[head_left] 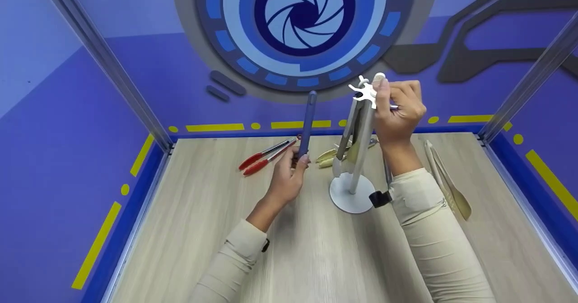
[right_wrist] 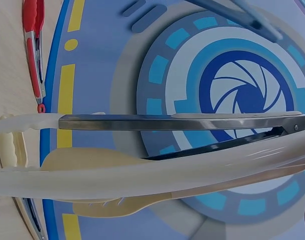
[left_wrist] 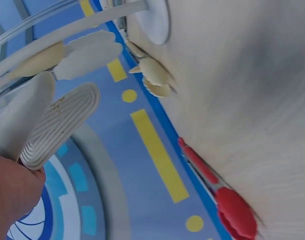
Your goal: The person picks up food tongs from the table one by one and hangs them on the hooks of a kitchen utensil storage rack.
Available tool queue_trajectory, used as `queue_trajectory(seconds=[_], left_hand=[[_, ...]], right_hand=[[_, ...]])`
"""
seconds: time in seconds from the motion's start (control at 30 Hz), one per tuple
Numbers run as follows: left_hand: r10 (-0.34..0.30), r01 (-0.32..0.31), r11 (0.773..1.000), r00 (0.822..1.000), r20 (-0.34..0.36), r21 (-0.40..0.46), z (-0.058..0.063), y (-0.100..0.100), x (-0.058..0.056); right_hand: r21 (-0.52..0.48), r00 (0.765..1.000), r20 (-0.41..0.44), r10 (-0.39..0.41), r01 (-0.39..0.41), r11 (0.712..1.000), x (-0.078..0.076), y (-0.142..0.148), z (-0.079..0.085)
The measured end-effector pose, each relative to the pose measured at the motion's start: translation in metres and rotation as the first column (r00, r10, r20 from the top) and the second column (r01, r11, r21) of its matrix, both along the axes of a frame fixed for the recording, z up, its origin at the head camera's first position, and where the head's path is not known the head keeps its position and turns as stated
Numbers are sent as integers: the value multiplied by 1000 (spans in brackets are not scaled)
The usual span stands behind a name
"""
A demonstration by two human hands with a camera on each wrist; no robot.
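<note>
Currently, slim, blue-grey, plastic-looking tongs point(head_left: 307, 124) gripped by left hand point(head_left: 287, 174) near counter's point(head_left: 194, 194) far edge; pale, round-based utensil stand point(head_left: 344, 198) pinched atop by right hand point(head_left: 401, 106). Tongs judged light, stiff; best held mid-length.

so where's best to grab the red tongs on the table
Probably from above, pinching both arms of the red tongs around the middle: the arms lie side by side, slightly spread, and the ring end sits close to the back wall.
</note>
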State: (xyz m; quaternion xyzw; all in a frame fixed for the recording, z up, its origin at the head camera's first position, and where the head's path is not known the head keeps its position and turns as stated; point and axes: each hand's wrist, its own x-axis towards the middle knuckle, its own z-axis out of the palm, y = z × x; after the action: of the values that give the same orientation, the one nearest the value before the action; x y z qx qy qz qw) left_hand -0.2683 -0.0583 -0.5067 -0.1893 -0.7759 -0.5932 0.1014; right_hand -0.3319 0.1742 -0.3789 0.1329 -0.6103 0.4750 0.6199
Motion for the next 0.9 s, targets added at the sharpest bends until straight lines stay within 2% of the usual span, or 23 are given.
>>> queue_trajectory(seconds=[0.23, 0.37, 0.57, 0.9], left_hand=[[-21, 18, 999, 997, -68, -36, 15, 17, -6], [-48, 45, 998, 997, -68, -44, 21, 24, -9], [-35, 32, 999, 995, -88, -41, 31, 30, -14], [-48, 44, 998, 995, -89, -55, 48, 35, -19]], right_hand=[[2, 1000, -1, 1, -1, 1000, -2, 1, -1], [-6, 1000, -8, 7, -7, 1000, -1, -1, 0], [-15, 1000, -17, 8, -9, 1000, 1, -5, 3], [-17, 1000, -14, 9, -10, 1000, 1, -4, 4]])
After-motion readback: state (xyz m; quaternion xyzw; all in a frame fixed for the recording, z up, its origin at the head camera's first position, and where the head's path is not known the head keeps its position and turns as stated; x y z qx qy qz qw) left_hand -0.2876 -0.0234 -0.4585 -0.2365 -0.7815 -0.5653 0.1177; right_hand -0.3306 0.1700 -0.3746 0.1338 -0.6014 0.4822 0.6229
